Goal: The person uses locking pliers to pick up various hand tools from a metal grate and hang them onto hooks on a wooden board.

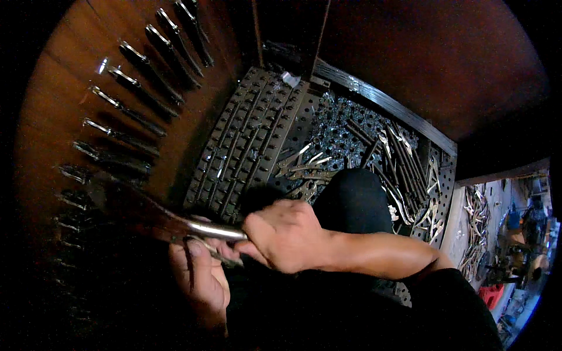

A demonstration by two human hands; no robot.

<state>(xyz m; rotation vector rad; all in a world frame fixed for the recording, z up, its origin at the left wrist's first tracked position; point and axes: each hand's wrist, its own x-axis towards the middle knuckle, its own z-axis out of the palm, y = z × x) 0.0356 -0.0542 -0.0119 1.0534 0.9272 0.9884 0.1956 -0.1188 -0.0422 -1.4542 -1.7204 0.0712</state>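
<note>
Two hands, left hand (199,281) and right hand (287,237), pinching metal tool (213,231) lower centre; perforated tray (263,128) above, wooden desk (58,105) upper left.

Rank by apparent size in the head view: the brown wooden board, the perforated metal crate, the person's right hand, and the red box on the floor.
1. Wooden board, largest.
2. Perforated metal crate; partly hidden by the knee, so the gap is unsure.
3. Right hand; enlarged by nearness to the camera.
4. Red box, smallest.

Tools (126,111) lie in a row left of the perforated tray (252,134); loose tools (398,164) lie in it at right.
</note>
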